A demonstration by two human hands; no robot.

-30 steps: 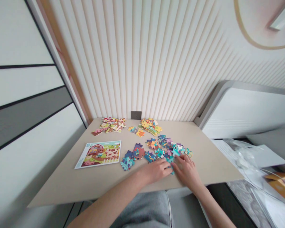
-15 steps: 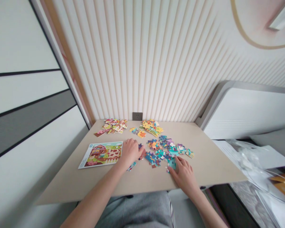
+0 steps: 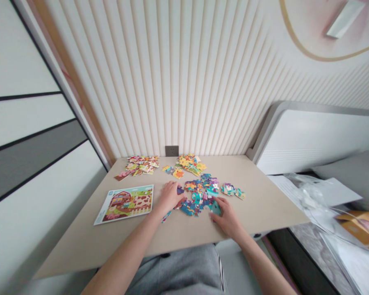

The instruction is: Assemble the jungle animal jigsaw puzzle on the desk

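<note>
"Head view: how's the left hand (image 3: 170, 196)?"
"Curled over a dark purple jigsaw piece (image 3: 180, 190), grip hidden."
"The right hand (image 3: 226, 215)?"
"Thumb and fingers apart around flat teal jigsaw pieces (image 3: 215, 207) — can't tell if pinched — on the beige tabletop (image 3: 187, 231)."

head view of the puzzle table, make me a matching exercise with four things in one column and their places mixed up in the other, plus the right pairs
Things
1. farm picture card
2. yellow puzzle pile
3. right hand
4. wall socket

Places
A. on the fluted wall
B. at the teal puzzle pieces
C. flat on the table, left of the left hand
D. at the table's back, right of the red-and-cream puzzle pile

Right pairs: 1-C, 2-D, 3-B, 4-A
</note>
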